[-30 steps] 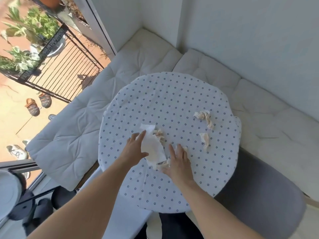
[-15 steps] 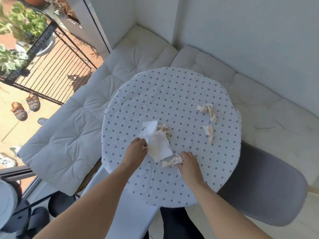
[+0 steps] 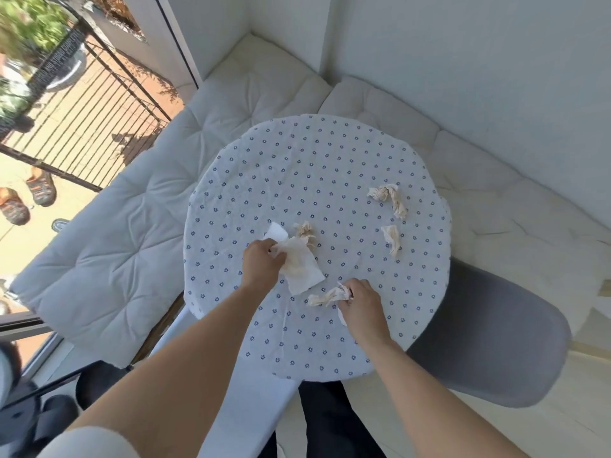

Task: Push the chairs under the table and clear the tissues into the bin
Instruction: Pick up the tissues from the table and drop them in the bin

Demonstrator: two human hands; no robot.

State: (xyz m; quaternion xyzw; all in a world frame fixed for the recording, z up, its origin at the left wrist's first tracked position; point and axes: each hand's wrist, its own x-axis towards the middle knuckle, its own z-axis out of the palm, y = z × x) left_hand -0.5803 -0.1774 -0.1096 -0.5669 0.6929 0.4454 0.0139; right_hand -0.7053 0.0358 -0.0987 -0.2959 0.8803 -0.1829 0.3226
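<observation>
A round table point(image 3: 330, 153) with a dotted white cloth fills the middle of the head view. My left hand point(image 3: 261, 264) is closed on a large flat white tissue point(image 3: 302, 269) near the table's middle. My right hand point(image 3: 362, 302) grips a twisted stained tissue point(image 3: 325, 297) close to the near edge. Three more crumpled tissues lie loose: one point(image 3: 305, 229) just beyond the flat tissue, a long one point(image 3: 388, 196) at the right, and a small one point(image 3: 391, 238) below it. A grey chair point(image 3: 496, 338) stands partly under the table's right side. No bin is in view.
White cushioned benches point(image 3: 132, 242) wrap the table on the left and far sides against the wall. A black railing point(image 3: 86, 117) and shoes point(image 3: 28, 196) lie outside at the left. A white seat point(image 3: 238, 401) is below the table's near edge.
My left hand has bunched the flat tissue's edge in its fingers. My right hand went from flat on the cloth to closed around the twisted tissue and drew it slightly toward me.
</observation>
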